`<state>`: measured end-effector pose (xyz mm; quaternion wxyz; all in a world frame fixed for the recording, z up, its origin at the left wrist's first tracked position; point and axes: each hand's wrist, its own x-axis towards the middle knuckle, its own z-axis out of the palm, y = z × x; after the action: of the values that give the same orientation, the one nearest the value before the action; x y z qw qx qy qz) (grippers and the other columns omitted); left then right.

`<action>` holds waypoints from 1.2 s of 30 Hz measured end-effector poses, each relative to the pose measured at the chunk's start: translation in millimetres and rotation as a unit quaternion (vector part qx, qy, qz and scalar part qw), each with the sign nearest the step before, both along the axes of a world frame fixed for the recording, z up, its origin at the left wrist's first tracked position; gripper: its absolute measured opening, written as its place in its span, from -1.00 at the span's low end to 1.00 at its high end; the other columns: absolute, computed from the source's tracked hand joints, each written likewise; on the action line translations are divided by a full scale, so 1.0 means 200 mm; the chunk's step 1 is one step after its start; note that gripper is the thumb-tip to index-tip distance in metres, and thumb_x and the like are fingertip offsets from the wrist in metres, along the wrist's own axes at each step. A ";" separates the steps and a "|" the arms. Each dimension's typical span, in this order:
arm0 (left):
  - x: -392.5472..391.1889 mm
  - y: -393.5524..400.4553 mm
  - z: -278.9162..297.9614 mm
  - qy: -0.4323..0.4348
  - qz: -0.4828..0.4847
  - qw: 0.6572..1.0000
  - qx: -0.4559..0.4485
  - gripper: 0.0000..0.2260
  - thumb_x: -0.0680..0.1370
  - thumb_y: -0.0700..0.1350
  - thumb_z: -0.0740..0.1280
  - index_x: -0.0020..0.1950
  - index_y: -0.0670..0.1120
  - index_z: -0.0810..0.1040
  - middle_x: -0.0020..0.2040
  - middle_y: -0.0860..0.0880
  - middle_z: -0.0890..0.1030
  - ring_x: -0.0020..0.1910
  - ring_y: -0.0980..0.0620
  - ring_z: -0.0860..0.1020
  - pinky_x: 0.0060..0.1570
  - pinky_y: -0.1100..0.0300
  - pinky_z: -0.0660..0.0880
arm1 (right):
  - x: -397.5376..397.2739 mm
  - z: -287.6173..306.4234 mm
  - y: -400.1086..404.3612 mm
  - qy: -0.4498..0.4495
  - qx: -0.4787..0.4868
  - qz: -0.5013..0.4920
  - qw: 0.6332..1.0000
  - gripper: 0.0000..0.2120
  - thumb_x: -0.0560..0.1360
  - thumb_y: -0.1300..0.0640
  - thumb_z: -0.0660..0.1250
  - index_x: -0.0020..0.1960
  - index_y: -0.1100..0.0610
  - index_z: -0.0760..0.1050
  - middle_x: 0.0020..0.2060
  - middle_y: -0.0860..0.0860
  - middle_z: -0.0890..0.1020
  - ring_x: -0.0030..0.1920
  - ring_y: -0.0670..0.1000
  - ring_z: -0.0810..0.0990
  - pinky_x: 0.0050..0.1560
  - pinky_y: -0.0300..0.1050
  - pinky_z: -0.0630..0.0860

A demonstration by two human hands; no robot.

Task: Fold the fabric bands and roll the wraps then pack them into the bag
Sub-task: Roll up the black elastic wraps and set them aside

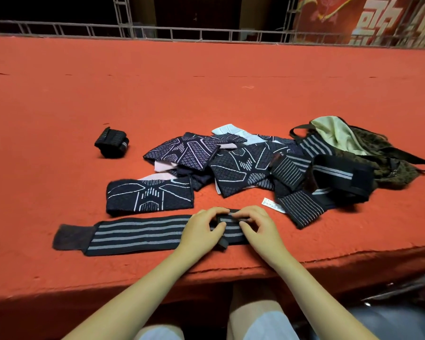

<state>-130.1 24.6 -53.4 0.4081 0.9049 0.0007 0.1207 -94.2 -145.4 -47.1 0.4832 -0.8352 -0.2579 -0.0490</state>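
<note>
A long black wrap with grey stripes (pixel 138 233) lies flat near the front edge of the red surface. My left hand (pixel 201 229) and my right hand (pixel 258 227) both pinch its right end, which is curled over into a small roll. A finished rolled wrap (pixel 112 143) sits apart at the back left. A flat dark patterned band (pixel 149 196) lies just behind the wrap. More patterned bands (pixel 231 163) and striped wraps (pixel 329 182) are piled to the right. The dark bag (pixel 368 148) with pale lining lies open at the far right.
The red carpeted platform (pixel 206 94) stretches far back to a metal truss railing (pixel 157 33). Its front edge (pixel 231 268) runs just below my wrists. A small white label (pixel 271 204) lies by the pile. My knees show beneath the edge.
</note>
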 end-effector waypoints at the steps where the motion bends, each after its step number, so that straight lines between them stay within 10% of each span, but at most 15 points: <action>1: 0.00 0.00 0.00 -0.003 0.000 1.000 -0.005 -0.70 0.45 -0.04 0.29 0.17 0.12 0.56 0.03 0.10 0.61 0.02 0.14 0.50 0.13 0.20 0.40 | 0.01 -0.01 0.00 -0.013 -0.010 -0.014 1.000 -0.75 0.39 0.30 0.32 -0.01 0.05 0.61 -0.03 -0.17 0.53 0.09 -0.13 0.46 0.12 -0.36 0.34; 25: -0.08 -0.01 0.02 -0.082 0.052 0.995 0.006 -0.80 0.44 -0.13 0.30 -0.02 0.03 0.67 -0.11 0.10 0.60 -0.01 0.10 0.45 0.06 0.28 0.37 | 0.01 0.02 0.01 0.122 0.024 -0.056 0.991 -0.59 0.46 0.22 0.38 0.28 -0.02 0.45 -0.33 -0.13 0.51 -0.29 -0.17 0.43 -0.17 -0.37 0.39; 36: -0.08 -0.05 -0.04 -0.171 -0.058 0.971 0.156 -0.73 0.45 0.01 0.31 0.10 -0.04 0.61 0.07 0.10 0.56 0.11 0.09 0.46 0.11 0.09 0.45 | 0.03 0.02 -0.02 0.251 0.334 -0.061 0.907 -0.62 0.46 0.33 0.34 0.23 0.07 0.48 -0.21 0.18 0.49 -0.16 0.06 0.51 -0.08 -0.11 0.46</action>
<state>-146.9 15.4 -61.4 0.2620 0.9219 -0.1408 0.2482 -88.5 -149.8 -43.4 0.7785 -0.6240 -0.0454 0.0493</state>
